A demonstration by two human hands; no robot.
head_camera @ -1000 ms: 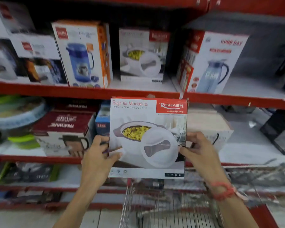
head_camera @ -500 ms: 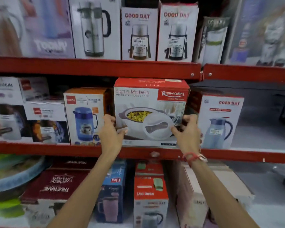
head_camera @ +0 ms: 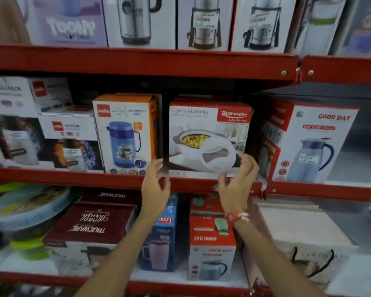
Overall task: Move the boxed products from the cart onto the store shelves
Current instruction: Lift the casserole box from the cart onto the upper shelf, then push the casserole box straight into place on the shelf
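already the casserole box is sitting on the middle shelf, standing upright in the gap between the blue flask box on its left and the jug box on its right. its front is lying a little back from the red shelf edge and looking roughly square to it.

the left hand is hovering at the box's lower left corner with the fingers loosely spread; the fingertips are looking close to the cardboard, but motion blur is making it hard to say whether they are touching. the right hand is reaching at the lower right corner, thumb and fingers parted in a loose curl, not clamping anything that i can make out. neither hand appears to be carrying the box's weight.

judging from this, the placing step is nearly finishing and the cart, which is not showing, is probably holding more boxes.

what could go wrong: a fingertip catching the box's lower edge could be dragging it forward over the lip, so it tips off the shelf. a sideways nudge while squaring it could be pushing the flask box, which is standing very near. a wrist brushing the boxes on the lower shelf could be knocking the small kettle box over.
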